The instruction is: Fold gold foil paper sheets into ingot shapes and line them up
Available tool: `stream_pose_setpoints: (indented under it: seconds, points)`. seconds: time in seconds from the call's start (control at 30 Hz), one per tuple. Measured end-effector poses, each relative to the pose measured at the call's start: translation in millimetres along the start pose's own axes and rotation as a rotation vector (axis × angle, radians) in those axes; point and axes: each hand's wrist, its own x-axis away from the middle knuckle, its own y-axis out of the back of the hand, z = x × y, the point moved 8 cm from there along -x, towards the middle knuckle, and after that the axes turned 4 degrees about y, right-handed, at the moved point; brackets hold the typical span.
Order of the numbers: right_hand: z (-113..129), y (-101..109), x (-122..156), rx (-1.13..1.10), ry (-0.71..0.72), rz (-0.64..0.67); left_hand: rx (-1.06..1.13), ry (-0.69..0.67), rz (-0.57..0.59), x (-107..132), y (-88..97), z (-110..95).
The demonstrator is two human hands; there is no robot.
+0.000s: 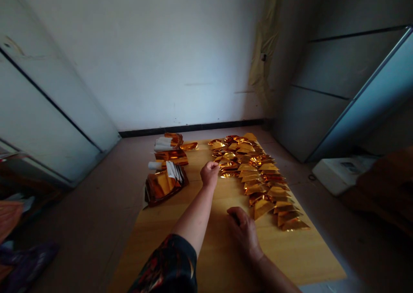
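My left hand (pixel 210 173) reaches out over the middle of the table, its fingers closed in a pinch. The fingertips meet the left edge of a spread of folded gold foil papers (pixel 247 170); whatever is between them is too small to make out. Nearer to me, my right hand (pixel 245 230) hovers or rests low over the wood, blurred, with fingers loosely curled, a gap by the thumb and nothing seen in it. Just beyond it lies a folded gold foil piece (pixel 263 208). On the left is a stack of flat gold foil sheets (pixel 161 184).
The wooden table (pixel 167 241) stands near a white wall (pixel 180 60). More foil sheets (pixel 171 156) and a white roll (pixel 155 165) lie at its left edge. A grey cabinet (pixel 322 95) and a white box (pixel 335 174) are to the right, purple and orange items (pixel 29 258) to the left.
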Motion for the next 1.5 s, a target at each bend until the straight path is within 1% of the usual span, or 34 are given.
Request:
stream_pose_setpoints:
  seconds: [0.1, 0.23, 0.53, 0.67, 0.77, 0.83, 0.9, 0.97, 1.07, 1.17, 1.23, 1.37, 1.5]
  points:
    - [1.1, 0.4, 0.6, 0.000, -0.002, -0.002, 0.014, -0.005, 0.009, -0.2, -8.0, 1.9]
    - [3.5, 1.1, 0.8, 0.000, 0.010, 0.002, 0.021, -0.023, 0.023, -0.8, -13.8, -0.7]
    - [2.9, 0.5, 2.0, 0.001, 0.005, 0.008, 0.025, -0.062, 0.000, -2.7, -15.0, 5.4]
    - [2.9, 0.4, 2.4, -0.008, -0.009, 0.004, 0.053, -0.053, -0.002, -3.2, -15.9, 5.6]
    - [2.1, 0.1, 2.4, -0.004, -0.025, 0.005, 0.078, -0.042, -0.014, -2.4, -10.7, 3.3]
    - [1.9, 0.0, 2.0, 0.000, -0.027, 0.005, 0.104, -0.032, -0.023, 2.2, -2.9, 1.7]
    - [2.1, -0.4, 1.5, -0.002, -0.021, 0.013, 0.169, -0.010, -0.017, 12.0, 6.9, 1.5]
    - [1.9, -0.9, 1.3, -0.003, -0.020, 0.023, 0.227, 0.000, 0.026, 27.0, 15.2, 0.8]
    - [1.7, -1.1, 1.1, -0.005, -0.011, 0.031, 0.177, -0.033, 0.075, 52.7, 25.3, -2.9]
    - [2.9, -0.7, 0.5, -0.008, 0.018, 0.023, 0.058, -0.069, 0.134, 68.9, 24.6, -6.3]
    - [4.1, -0.3, -0.1, -0.006, 0.033, 0.016, 0.018, -0.068, 0.149, 70.8, 21.0, -6.8]
    - [6.9, 0.4, -1.1, 0.000, 0.049, 0.010, -0.038, -0.038, 0.136, 63.0, 13.2, -7.7]
    - [7.4, -0.2, -1.5, 0.004, 0.052, 0.022, -0.128, -0.042, 0.131, 58.7, 9.6, -12.4]
